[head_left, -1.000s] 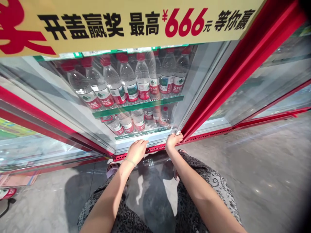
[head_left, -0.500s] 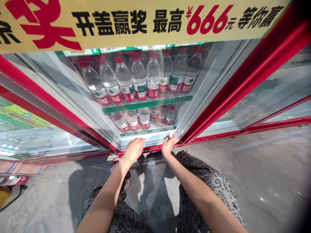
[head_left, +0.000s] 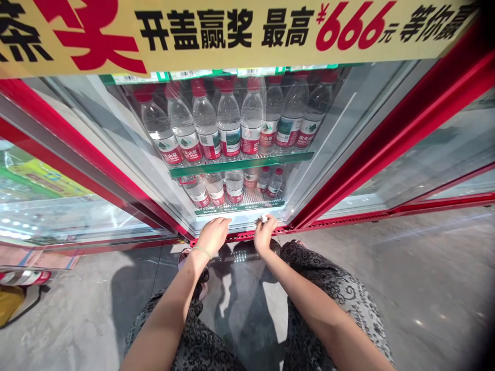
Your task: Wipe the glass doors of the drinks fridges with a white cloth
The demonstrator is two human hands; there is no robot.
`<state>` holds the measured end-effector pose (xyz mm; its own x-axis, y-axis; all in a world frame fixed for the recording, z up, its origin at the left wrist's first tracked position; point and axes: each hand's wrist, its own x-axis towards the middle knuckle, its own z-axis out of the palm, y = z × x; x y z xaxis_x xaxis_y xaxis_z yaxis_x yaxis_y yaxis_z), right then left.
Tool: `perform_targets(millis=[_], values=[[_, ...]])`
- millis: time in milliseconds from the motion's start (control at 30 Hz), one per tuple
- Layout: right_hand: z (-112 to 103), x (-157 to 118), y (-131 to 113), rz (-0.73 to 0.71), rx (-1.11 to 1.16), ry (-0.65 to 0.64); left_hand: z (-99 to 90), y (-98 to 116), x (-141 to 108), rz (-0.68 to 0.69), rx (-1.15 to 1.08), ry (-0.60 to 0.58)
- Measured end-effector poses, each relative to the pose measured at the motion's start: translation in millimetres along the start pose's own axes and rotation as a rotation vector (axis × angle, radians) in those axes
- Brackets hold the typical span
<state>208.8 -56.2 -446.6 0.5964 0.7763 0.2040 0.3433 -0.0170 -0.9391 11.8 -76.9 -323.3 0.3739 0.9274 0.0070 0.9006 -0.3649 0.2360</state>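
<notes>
My right hand (head_left: 265, 234) is closed on a crumpled white tissue (head_left: 263, 218) at the bottom of a glass cooler door (head_left: 247, 203). My left hand (head_left: 213, 236) lies at the lower edge of the same door, left of the other hand, its fingers close together and pointing right; a thin band circles that wrist. The undersides of its fingers are hidden. Behind the glass, water bottles (head_left: 230, 121) with red caps stand in a row on a shelf, and more bottles (head_left: 235, 186) stand on the level beneath.
A yellow printed banner (head_left: 232, 59) crosses the door above. Red frame posts (head_left: 386, 131) flank the glass. My knees in patterned trousers (head_left: 336, 288) are spread on the grey floor (head_left: 433, 288). At left lie a bottle (head_left: 27, 278) and a yellow bag (head_left: 11, 303).
My right hand has slid slightly left along the lower edge with the tissue. My left hand stays nearly in place. The view has shifted a little, moving the cooler rightward in the picture.
</notes>
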Motion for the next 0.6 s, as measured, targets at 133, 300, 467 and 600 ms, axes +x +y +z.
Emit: perform_targets(millis=[133,300,467,600], values=[[-5.2,0.7,3.1,0.005,-0.001,-0.022,-0.9,-5.2,-6.3,-0.013,0.0,0.013],[-7.2,13.2,9.5,0.063,-0.016,0.06,-3.9,-15.0,-13.2,-0.033,0.0,0.042],[14.1,-13.5,-0.3,0.034,0.008,-0.001,-5.7,-26.7,-20.7,-0.052,0.011,0.071],[26.8,-30.2,-7.4,0.013,0.018,-0.024,-7.4,-35.0,-27.4,-0.067,0.013,0.095]])
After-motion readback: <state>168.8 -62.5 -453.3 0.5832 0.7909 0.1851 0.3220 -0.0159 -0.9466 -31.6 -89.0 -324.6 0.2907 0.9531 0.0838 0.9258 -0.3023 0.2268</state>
